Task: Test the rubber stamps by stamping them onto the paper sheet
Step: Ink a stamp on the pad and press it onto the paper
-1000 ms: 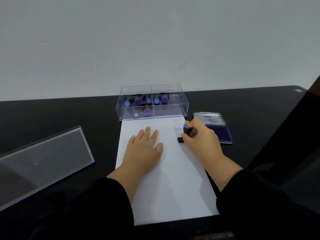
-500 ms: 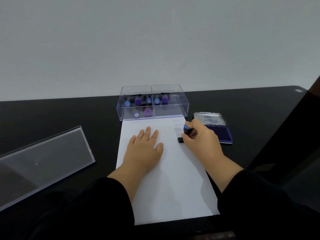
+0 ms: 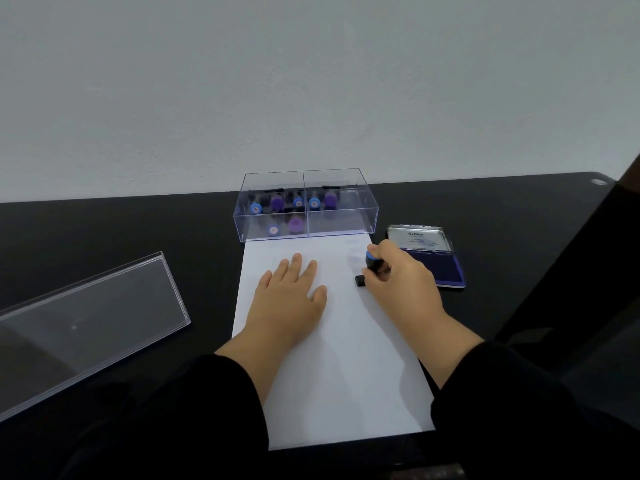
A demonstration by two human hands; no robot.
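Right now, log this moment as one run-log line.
right hand: grips blue-capped black rubber stamp on white paper sheet | left hand: flat on sheet

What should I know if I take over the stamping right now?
Left hand: flat on the paper sheet, holding it steady.
Right hand: grips a blue-topped stamp, pressed down near the sheet's right edge.
Done: a few faint prints sit just above it.
Left: more stamps wait in the clear box beyond the sheet. The open ink pad lies to the right, the box lid to the left.
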